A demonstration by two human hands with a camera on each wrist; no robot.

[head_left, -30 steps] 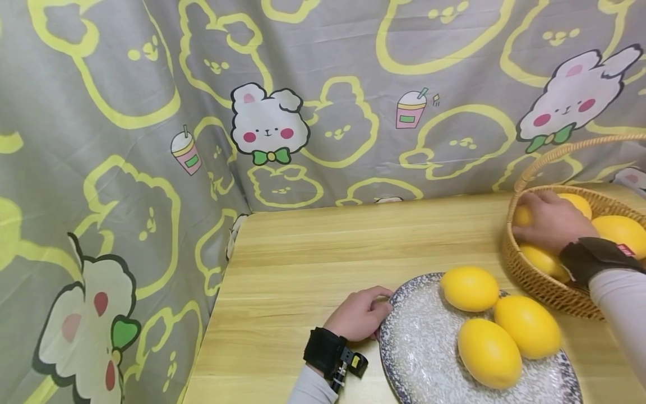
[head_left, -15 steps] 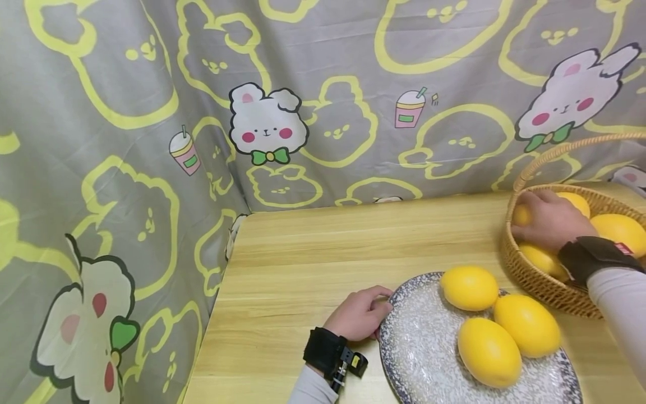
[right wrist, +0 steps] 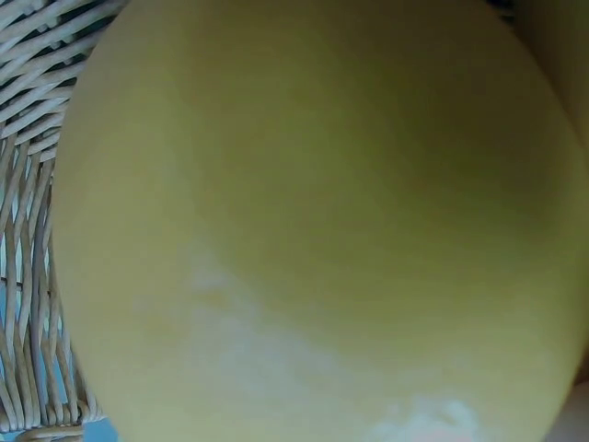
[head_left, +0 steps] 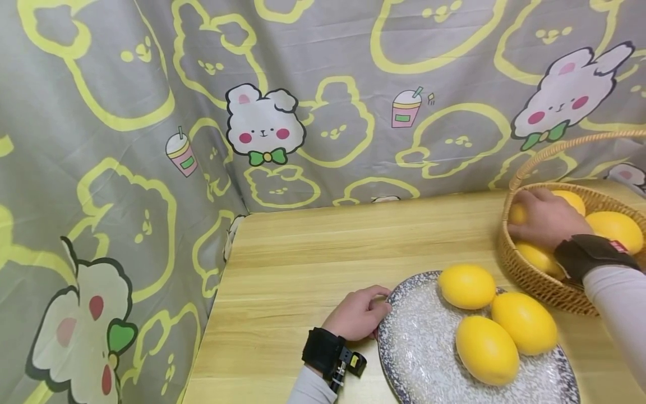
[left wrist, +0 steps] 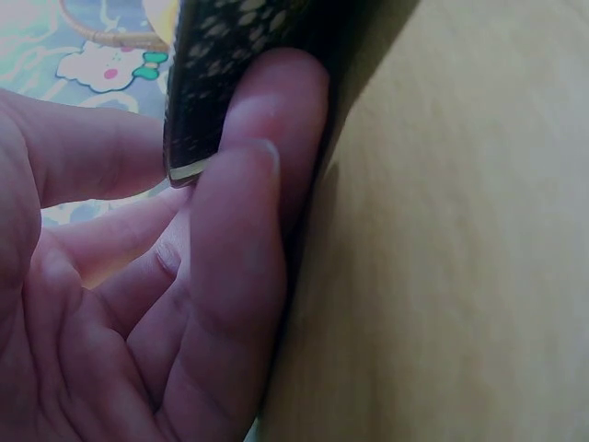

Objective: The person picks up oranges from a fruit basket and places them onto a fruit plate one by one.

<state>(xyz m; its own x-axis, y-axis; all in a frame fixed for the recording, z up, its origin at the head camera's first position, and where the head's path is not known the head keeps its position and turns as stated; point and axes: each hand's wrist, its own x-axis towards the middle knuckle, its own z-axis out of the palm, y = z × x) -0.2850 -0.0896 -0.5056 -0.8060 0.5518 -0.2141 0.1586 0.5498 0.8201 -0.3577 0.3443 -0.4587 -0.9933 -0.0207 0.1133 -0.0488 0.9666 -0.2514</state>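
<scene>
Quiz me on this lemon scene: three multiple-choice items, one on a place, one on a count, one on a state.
1. Where is the right hand?
A in the wicker basket
B on the plate
C off the table

2. How many lemons lie on the speckled plate?
A two
B three
C five

3. What is the left hand doing?
A lifting a lemon
B lying flat
C gripping the plate rim

Answers: 1 A, it lies over a lemon there. 2 B, three show in the head view. 3 C, fingers curl round the edge.

Cartoon backdrop behind a wooden table

A grey fabric curtain [head_left: 313,84] printed with yellow bear outlines, white bunnies and pink drink cups hangs at the far side and left of the light wooden tabletop [head_left: 303,264].
</scene>
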